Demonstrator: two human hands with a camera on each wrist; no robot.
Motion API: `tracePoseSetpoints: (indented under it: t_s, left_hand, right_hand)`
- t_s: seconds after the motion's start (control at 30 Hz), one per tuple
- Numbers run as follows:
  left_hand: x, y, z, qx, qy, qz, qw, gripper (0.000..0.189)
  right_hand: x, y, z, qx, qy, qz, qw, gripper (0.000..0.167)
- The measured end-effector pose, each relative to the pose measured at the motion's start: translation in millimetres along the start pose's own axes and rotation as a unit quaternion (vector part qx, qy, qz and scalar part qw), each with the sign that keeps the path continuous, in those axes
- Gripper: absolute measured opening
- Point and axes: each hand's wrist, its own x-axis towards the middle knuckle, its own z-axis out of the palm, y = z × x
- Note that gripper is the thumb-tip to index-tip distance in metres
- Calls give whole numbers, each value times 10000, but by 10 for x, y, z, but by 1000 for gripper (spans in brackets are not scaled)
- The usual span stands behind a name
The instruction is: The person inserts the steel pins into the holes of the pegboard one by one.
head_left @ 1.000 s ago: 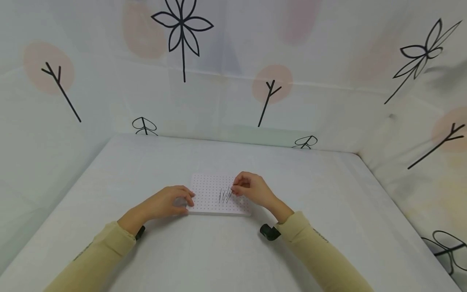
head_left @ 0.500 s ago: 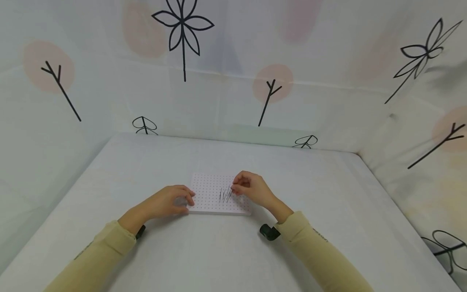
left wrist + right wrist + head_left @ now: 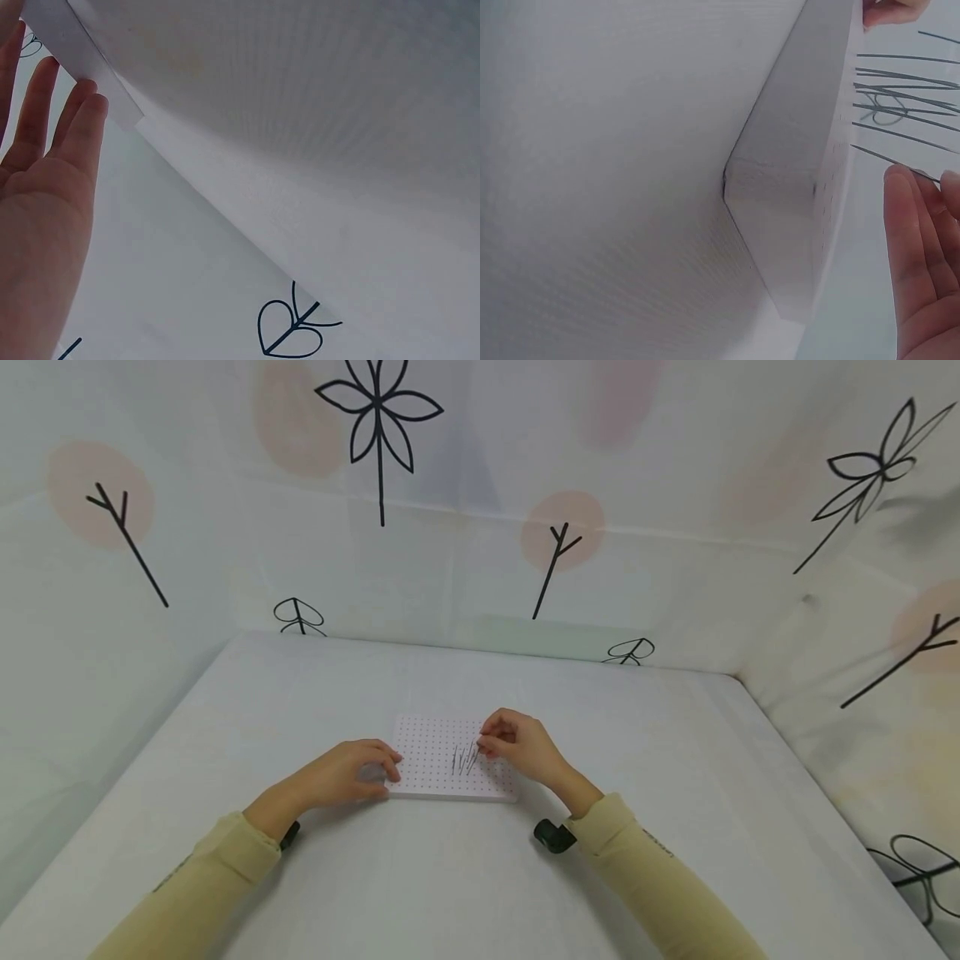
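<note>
A white board [image 3: 420, 735] with a grid of small holes lies on the table. Several thin dark wires [image 3: 907, 58] stand up from its right half, some tilted. My right hand [image 3: 522, 750] is over the board's right side, thumb and fingertips pinching another thin wire [image 3: 874, 154]. That wire's lower end meets the board's surface; whether it sits in a hole I cannot tell. At the board's left edge rests my left hand [image 3: 351, 772], its fingers touching the side, as the left wrist view shows at the board's edge [image 3: 82, 52]. The left thumb lies by the near corner.
The board sits mid-table on a white cloth [image 3: 450, 893]. Patterned fabric walls [image 3: 465, 568] with drawn plants stand behind and at both sides. Dark wrist devices [image 3: 553, 837] show below the sleeves.
The head view has shifted very slightly. Both hands keep nearly the same place, the right still pinching the wire and the left still at the board's edge.
</note>
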Motion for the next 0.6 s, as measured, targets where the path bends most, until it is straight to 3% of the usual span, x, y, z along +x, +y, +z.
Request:
tracePoseSetpoints:
  t_s: [0.6]
  left_hand:
    - [9, -2, 11, 43, 29, -23, 10000, 18]
  right_hand:
    - [-6, -17, -2, 35, -77, -48, 10000, 9]
